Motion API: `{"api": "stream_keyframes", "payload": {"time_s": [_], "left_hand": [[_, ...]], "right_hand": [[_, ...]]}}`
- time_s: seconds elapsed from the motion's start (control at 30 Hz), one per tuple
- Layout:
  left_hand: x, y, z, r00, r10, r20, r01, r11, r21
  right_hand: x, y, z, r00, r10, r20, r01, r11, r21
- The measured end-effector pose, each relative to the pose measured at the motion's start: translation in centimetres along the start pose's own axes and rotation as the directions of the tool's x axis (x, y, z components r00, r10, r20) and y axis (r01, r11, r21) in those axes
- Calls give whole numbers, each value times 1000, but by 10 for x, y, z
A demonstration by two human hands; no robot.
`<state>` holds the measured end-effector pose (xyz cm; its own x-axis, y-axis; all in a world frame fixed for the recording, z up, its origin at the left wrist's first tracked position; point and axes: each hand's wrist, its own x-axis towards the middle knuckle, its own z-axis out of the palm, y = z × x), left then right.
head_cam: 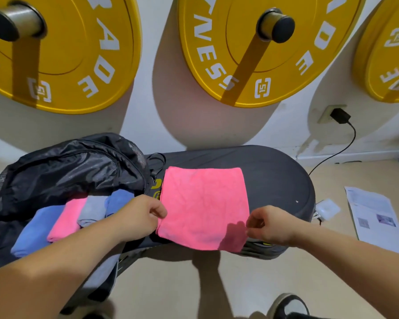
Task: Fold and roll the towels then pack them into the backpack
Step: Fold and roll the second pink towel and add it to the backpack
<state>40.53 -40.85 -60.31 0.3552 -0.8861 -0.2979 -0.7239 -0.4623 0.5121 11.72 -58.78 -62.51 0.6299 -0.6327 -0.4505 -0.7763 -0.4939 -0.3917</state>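
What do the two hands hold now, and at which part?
Both hold the pink towel: left hand pinches its left edge, right hand its right edge.

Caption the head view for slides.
Left hand and right hand pinch a flat pink towel by its sides on the bench; rolled towels in the backpack.
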Motion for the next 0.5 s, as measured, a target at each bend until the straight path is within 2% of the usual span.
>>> {"api": "stream_keyframes", "payload": {"time_s": [0.07, 0.13, 0.2, 0.27, 0.3, 0.37, 0.43, 0.5], "left_hand": [[-4, 4, -1, 998, 41, -44, -38, 996, 82], [-5, 6, -1, 990, 95, -99, -82, 988, 129], [-1, 4, 0, 982, 147, -121, -125, 977, 172], [6, -3, 3, 976, 204, -70, -193, 971, 144], [9, -8, 4, 976, 212, -46, -204, 969, 136], [13, -14, 6, 981, 193, -36, -185, 970, 156], [13, -14, 7, 982, 183, -57, -172, 973, 153], [14, -16, 9, 979, 185, -83, -168, 969, 183]], "right_hand": [[5, -7, 17, 1000, -3, 18, 4, 995, -96], [10, -9, 26, 997, 81, 6, -80, 990, -116], [14, -6, 34, 971, 240, 8, -240, 971, -10], [16, -3, 47, 923, 383, 28, -380, 899, 216], [17, -2, 58, 893, 446, 59, -434, 820, 372], [20, -6, 82, 836, 524, 165, -492, 581, 648], [29, -12, 107, 798, 558, 228, -491, 382, 783], [34, -19, 123, 797, 564, 216, -415, 252, 874]]}}
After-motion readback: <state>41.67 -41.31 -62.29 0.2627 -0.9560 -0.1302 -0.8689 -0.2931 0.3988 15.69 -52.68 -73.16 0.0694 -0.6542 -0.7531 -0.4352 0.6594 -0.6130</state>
